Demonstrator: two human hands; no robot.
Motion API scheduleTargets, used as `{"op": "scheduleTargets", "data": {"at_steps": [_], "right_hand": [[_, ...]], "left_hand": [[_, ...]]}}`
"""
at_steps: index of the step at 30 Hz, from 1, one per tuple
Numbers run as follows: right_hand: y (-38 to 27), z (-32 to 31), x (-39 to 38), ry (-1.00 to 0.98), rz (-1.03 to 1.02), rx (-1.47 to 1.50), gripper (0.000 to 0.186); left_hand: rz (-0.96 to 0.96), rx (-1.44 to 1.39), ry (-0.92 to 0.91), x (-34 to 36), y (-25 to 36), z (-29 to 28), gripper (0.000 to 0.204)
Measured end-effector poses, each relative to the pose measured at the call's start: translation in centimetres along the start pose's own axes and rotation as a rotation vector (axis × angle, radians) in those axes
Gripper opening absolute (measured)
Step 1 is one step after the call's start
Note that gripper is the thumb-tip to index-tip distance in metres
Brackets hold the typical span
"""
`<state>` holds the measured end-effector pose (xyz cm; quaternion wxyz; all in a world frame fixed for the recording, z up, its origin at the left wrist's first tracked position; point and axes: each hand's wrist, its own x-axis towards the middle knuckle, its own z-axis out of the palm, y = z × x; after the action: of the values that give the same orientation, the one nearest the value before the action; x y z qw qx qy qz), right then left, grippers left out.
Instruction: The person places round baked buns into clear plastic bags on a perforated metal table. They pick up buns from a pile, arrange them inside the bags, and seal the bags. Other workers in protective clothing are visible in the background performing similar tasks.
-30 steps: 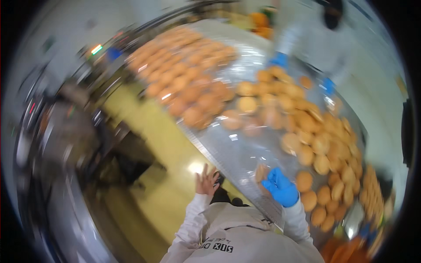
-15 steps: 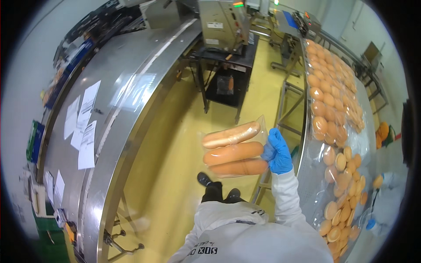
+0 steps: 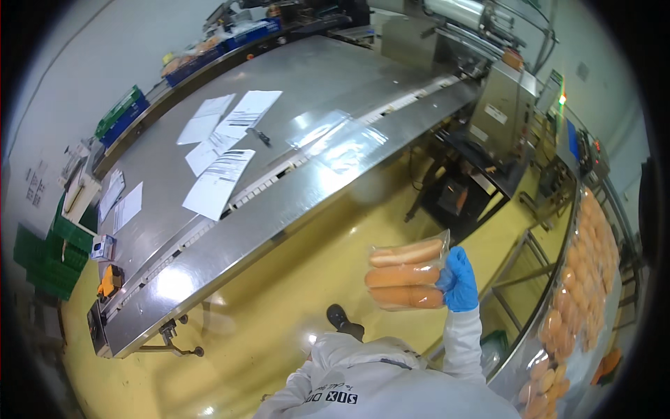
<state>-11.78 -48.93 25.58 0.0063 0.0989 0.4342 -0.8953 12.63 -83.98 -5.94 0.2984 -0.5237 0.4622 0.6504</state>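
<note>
My right hand [image 3: 460, 281], in a blue glove, is closed on the right end of a clear bag of long buns [image 3: 406, 275]. The bag hangs over the yellow floor in front of me. Inside lie long golden buns side by side, the far one showing a pale side. My left hand is out of sight; only part of that white sleeve shows at the lower edge.
A long steel table [image 3: 307, 77] runs on my left, with printed sheets [image 3: 222, 183] and a dark pen-like thing [image 3: 259, 136] on it. At right, bagged round buns [image 3: 579, 272] cover another table. A metal machine [image 3: 499, 115] stands ahead on a black cart.
My view has turned left, so the steel table fills more of it and the round buns slide to the right edge. The bag stays in my right hand, appearing lower and further right.
</note>
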Motion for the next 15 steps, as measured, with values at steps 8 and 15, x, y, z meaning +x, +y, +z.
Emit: {"op": "scheduleTargets", "data": {"at_steps": [8,15], "right_hand": [[9.0,7.0,5.1,-0.298,-0.093,-0.805,0.007],[11.3,20.1,7.3,-1.210,0.008,-1.169,0.018]], "left_hand": [[0.135,-0.179,-0.063,1.8,9.7,-1.9,0.073],[1.138,0.238,-0.308,-14.5,30.9,3.6,0.049]]}}
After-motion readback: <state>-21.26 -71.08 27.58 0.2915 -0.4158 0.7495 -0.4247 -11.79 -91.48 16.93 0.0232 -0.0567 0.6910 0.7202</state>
